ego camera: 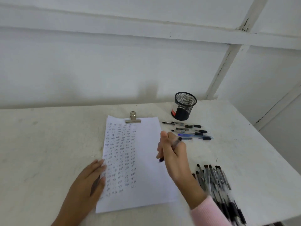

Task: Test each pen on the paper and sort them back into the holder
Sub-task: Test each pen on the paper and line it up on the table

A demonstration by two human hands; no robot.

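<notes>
R hand (173, 154) grips pen (176, 141), L hand (91, 178) pins paper (141, 160)

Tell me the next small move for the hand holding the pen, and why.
Probably lower the pen tip onto the blank right side of the paper and make a short test mark. The right hand holds it in a writing grip, tip near the sheet's right edge, while the left hand steadies the left edge; columns of marks already fill the left part.

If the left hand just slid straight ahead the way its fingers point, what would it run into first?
The left hand lies flat with its fingertips already on the left edge of the paper, pointing up and to the right. Going on, it would slide further across the written sheet; the right hand holding a pen probably comes next.
</notes>
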